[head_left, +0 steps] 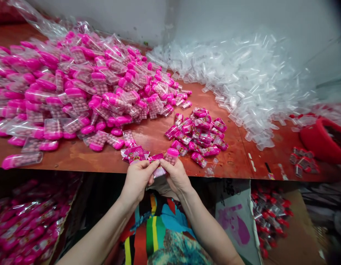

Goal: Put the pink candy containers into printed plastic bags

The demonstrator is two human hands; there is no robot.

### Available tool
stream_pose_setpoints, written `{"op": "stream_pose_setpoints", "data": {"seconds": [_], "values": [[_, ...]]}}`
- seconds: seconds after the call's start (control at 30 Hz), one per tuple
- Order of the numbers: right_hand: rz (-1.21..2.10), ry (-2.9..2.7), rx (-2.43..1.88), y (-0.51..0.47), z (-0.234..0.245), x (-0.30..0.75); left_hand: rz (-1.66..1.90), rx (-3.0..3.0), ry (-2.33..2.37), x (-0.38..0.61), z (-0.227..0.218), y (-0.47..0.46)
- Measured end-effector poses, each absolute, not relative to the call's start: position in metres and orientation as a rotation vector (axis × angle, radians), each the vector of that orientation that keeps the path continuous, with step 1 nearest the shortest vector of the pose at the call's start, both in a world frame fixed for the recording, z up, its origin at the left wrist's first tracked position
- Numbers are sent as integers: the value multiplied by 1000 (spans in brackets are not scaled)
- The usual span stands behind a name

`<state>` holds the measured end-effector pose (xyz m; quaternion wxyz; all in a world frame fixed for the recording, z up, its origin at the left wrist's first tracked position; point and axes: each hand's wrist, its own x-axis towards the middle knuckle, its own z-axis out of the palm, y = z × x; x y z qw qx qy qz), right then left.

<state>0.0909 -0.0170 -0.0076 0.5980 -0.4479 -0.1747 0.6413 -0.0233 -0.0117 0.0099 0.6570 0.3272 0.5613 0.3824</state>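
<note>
My left hand (137,179) and my right hand (176,176) meet at the table's front edge, fingers pinched together. Between them sits a pink label sheet (157,158) with a small clear candy container (171,155) that has a pink cap and is filled with pink balls. My right hand grips the container; my left pinches the label against it. A few pink printed labels (135,152) lie just left of my hands. A heap of labelled containers (199,134) lies a little to the right.
A big pile of unlabelled pink-capped candy containers (71,88) covers the left of the red-brown table (236,162). A mound of clear empty plastic pieces (250,77) fills the back right. A red tub (322,138) stands far right. Boxes of packed goods (24,224) sit below.
</note>
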Motion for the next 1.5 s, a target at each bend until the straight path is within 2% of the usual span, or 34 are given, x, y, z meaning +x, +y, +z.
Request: {"op": "stream_pose_setpoints", "data": {"seconds": [0.2,0.43,0.57,0.77,0.87,1.23,1.5], "values": [[1275,-625,-1233,-19,-15,90,869,554,1195,-18,6,-11],[1229,-767,-1290,-20,-5,97,768,466,1028,-20,18,-10],[1414,-772,-1258,-17,-4,105,823,457,1036,-24,21,-9],[1741,-495,-949,-29,8,119,994,312,1089,-26,24,-2],[1788,-496,-934,-40,11,118,1051,255,1113,-25,25,0],[1116,-1109,-1528,-51,5,105,1115,391,1218,-19,24,-5],[1081,-1133,-1570,-54,5,100,1052,413,1143,-18,19,-7]]}}
